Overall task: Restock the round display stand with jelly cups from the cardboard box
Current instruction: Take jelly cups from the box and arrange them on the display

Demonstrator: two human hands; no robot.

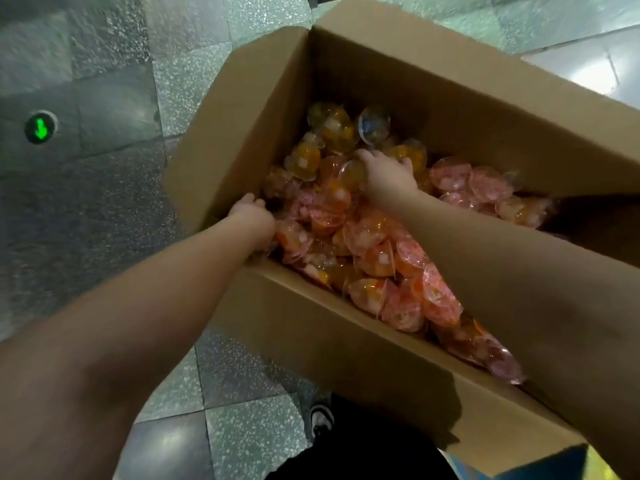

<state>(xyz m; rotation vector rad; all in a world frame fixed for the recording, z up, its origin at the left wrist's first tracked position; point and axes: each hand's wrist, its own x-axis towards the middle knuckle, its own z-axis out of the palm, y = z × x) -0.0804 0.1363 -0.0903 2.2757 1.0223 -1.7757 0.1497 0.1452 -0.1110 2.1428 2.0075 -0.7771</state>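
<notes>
Below the hands: a shoe (322,419) and dark clothing on the speckled floor (104,202), nearest the camera.
Cardboard box (346,323): open on that floor, its long axis running from near right to far left, both hands inside it.
Left hand (251,214): at the box's left corner, fingers curled down among the jelly cups (367,258); whether it grips one I cannot tell.
Right hand (389,174): farther in, fingers curled round orange cups at the heap's far end.
Key relation: cups lie directly under and around both hands, pink ones trailing back toward the body; the right hand seems nearer a lift.
Display stand: not in view.
Far left: a green arrow light (41,128) set in the floor.
</notes>
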